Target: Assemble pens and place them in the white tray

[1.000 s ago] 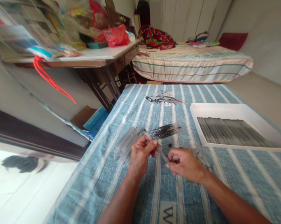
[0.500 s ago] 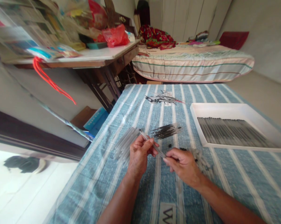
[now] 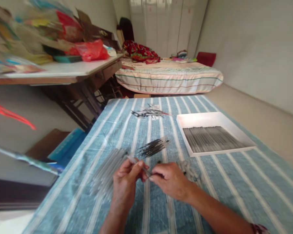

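Between both hands, over the table, a clear pen barrel (image 3: 132,159) is tilted, its far end up and to the left. My left hand (image 3: 125,180) is closed around its middle. The fingertips of my right hand (image 3: 172,180) pinch its near end; whether a smaller part is in them too is hidden. Left of my left hand lies a heap of clear pen barrels (image 3: 106,169). Just beyond the hands is a bundle of dark pen refills (image 3: 152,148). Small clear pen caps (image 3: 189,170) lie behind my right hand, which partly covers them.
A shallow white box (image 3: 211,116) with a row of dark-filled pens stands at the right. Several loose thin black and grey pieces (image 3: 148,112) lie at the far end of the striped tablecloth (image 3: 127,123). A cluttered desk (image 3: 88,73) is at the left, a bed (image 3: 171,76) behind.
My view has swung to the right, so everything sits further left. Both hands keep their hold on the pen barrel, with little change in their pose.
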Motion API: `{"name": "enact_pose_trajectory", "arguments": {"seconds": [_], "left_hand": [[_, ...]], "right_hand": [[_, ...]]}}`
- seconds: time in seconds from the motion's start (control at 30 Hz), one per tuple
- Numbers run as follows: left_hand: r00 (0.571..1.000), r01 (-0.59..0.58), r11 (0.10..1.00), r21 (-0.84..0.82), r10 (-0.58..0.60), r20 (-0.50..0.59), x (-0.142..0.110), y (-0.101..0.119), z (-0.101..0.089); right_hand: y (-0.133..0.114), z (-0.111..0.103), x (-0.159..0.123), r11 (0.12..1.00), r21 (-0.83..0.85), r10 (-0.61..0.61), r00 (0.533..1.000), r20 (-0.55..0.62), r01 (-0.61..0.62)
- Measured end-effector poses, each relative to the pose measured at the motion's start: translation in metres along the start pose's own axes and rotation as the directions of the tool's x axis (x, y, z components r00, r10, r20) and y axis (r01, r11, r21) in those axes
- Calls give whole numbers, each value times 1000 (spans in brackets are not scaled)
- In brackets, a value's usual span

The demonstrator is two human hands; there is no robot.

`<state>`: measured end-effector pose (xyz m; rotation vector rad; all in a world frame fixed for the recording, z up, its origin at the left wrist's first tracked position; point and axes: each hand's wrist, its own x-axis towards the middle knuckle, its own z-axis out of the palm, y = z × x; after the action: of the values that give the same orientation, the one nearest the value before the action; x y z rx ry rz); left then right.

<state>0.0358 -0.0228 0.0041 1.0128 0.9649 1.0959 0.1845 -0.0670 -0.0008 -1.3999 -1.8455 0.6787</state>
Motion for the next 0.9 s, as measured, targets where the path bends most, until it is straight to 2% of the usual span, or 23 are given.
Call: {"name": "enact_pose_trajectory", "arguments": {"seconds": [0.23, 0.3, 0.4, 0.47, 0.5, 0.57, 0.63, 0.73, 0.9], "left_hand": [[997, 7, 989, 146, -18, 79, 2, -3, 5], [994, -1, 977, 213, -21, 105, 3, -2, 4], [996, -14, 952, 306, -12, 86, 5, 0, 0], [999, -9, 929, 370, -7, 40, 7, 1, -2], [1000, 0, 917, 399, -9, 19, 8, 1, -3], [1000, 24, 899, 438, -25, -3, 10, 0, -4], [999, 41, 884, 466, -47, 1, 12, -1, -4], [998, 52, 856, 514, -61, 0, 15, -7, -5], [998, 52, 823, 566, -67, 6, 19, -14, -9]], "right_hand": [[-3, -4, 3, 987, -156, -39, 996, -80, 26], [4, -18, 3, 988, -151, 5, 995, -101, -21], [29, -62, 1, 975, -127, 163, 975, -153, -183], [53, -103, -2, 902, -212, 323, 914, -245, -376], [67, -124, -5, 822, -278, 419, 859, -295, -497], [93, -162, -12, 743, -316, 488, 801, -348, -590], [115, -189, -19, 687, -325, 539, 755, -373, -650], [135, -205, -30, 640, -286, 626, 700, -345, -713], [150, -200, -32, 619, -181, 711, 643, -286, -765]]}}
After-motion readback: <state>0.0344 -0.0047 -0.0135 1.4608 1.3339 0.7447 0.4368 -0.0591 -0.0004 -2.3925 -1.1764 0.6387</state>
